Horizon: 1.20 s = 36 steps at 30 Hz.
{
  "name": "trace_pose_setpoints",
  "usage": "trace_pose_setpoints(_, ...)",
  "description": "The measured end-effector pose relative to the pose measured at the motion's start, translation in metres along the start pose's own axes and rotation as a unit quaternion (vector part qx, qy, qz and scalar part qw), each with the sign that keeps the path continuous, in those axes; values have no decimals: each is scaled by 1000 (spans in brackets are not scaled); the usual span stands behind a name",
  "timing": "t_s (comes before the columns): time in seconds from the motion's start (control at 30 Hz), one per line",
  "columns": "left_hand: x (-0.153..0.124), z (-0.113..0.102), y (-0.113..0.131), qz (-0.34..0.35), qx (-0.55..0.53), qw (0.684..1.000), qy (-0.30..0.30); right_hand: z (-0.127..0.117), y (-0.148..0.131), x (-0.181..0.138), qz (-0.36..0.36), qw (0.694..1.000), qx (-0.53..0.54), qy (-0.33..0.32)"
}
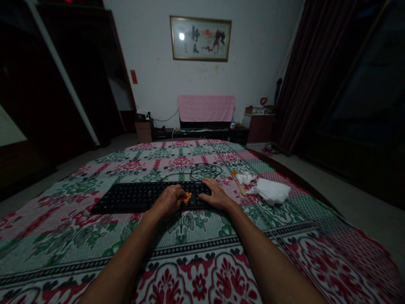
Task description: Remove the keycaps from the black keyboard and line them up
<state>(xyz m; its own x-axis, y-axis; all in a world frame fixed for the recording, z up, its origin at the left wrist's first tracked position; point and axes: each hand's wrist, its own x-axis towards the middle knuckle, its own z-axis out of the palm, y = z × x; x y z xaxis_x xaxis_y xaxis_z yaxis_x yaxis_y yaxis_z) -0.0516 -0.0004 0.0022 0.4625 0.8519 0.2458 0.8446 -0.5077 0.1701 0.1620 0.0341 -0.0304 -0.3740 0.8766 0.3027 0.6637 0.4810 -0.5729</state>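
Note:
A black keyboard point(133, 196) lies flat on the patterned bedspread, its keys facing up. My left hand point(169, 199) is over its right half, fingers closed on a small crumpled orange piece point(187, 197) that touches the keys. The exact kind of this piece I cannot make out. On the number pad at the keyboard's right end rests my right hand point(217, 195), thumb and fingers apart with nothing between them. A coiled black cable point(205, 171) lies just behind the keyboard.
Right of the keyboard lie a brush with a wooden handle point(241, 188), a crumpled white tissue point(246, 178) and a larger white tissue or cloth point(272, 191). The floral bedspread point(180, 232) spreads beneath everything. Beyond its far edge stands a low cabinet point(202, 134) with a pink-draped screen point(207, 107).

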Motion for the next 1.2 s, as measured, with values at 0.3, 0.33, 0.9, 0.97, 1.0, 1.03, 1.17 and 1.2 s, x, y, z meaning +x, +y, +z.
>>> trace_pose_setpoints(0.3,-5,-28,-3,-86,-67,994,1,1,2,1,-10,1000,-4,6)
trace_pose_setpoints(0.33,-5,-30,-2,-92,-95,991,-3,1,2,1,-10,1000,-4,7)
trace_pose_setpoints(0.9,-2,-6,3,-89,10,995,51,1,2,0,-10,1000,-7,8)
trace_pose_setpoints(0.97,-2,-3,5,-90,24,994,51,1,1,0,-8,1000,-6,3)
trace_pose_setpoints(1.0,-2,-3,7,-87,30,995,43,0,0,0,-7,1000,-6,1)
trace_pose_setpoints(1.03,-2,-4,8,-80,34,996,31,0,0,0,-6,1000,-4,1)
trace_pose_setpoints(1.17,-5,-15,13,-10,33,999,-22,-1,-2,0,-6,1000,0,4)
trace_pose_setpoints(1.2,-5,-18,13,6,30,999,-28,-1,-2,0,-7,1000,0,4)
